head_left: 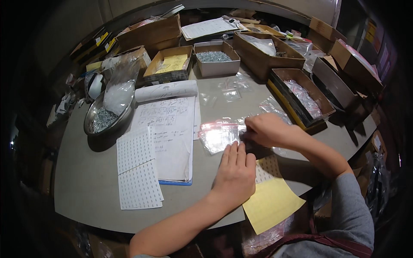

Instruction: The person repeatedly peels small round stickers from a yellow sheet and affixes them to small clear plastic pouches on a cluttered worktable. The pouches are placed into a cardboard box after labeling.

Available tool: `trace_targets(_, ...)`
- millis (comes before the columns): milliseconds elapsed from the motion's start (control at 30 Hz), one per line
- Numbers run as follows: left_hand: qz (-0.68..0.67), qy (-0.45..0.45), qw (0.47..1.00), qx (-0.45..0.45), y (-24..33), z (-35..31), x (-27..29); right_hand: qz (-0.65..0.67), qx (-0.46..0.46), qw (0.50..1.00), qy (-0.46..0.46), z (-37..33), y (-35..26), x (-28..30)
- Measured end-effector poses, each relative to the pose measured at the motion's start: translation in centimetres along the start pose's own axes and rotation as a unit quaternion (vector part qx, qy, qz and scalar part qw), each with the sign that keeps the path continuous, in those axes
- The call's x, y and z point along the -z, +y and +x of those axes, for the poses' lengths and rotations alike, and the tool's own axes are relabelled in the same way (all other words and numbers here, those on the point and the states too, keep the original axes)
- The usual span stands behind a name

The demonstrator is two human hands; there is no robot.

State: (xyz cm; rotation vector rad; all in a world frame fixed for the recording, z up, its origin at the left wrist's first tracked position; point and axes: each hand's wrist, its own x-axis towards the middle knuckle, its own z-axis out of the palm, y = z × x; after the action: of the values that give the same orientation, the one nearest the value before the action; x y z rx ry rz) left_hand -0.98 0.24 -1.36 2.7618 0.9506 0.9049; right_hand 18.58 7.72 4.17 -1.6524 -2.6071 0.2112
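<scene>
A small stack of clear zip bags (218, 134) with red-edged closures lies on the table. My left hand (235, 172) rests with its fingers stretched out and its fingertips on the lower edge of that stack. At the stack's right edge is my right hand (266, 131), its fingers curled together in a pinch. What they pinch is hidden. Under and beside my left wrist lies a yellow backing sheet (271, 202), with a printed label sheet (269, 167) partly covered above it. More clear bags (272, 105) lie just beyond my right hand.
To the left lie white label sheets (137, 172) and a clipboard of papers (172, 137). A metal bowl (89, 118) holds small metal pieces and a plastic bag. Along the back stand a box of screws (217, 67) and other cartons; an open box (297, 114) of bags stands right.
</scene>
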Motion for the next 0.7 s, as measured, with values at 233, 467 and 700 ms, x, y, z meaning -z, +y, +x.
trace_targets(233, -0.052, 0.031, 0.998, -0.028, -0.3, 0.2, -0.7, 0.077, 0.067, 0.994, 0.049, -0.1, 2.1, 2.1)
trace_targets(467, -0.073, -0.018, 0.997, 0.004, 0.3, 0.4, -0.2, 0.134, 0.117, 0.982, 0.07, 0.4, 0.2, -1.6)
trace_targets(700, -0.059, 0.004, 0.998, -0.019, -0.2, 0.1, -0.7, -0.022, -0.06, 0.998, -0.015, -0.2, 0.8, 0.8)
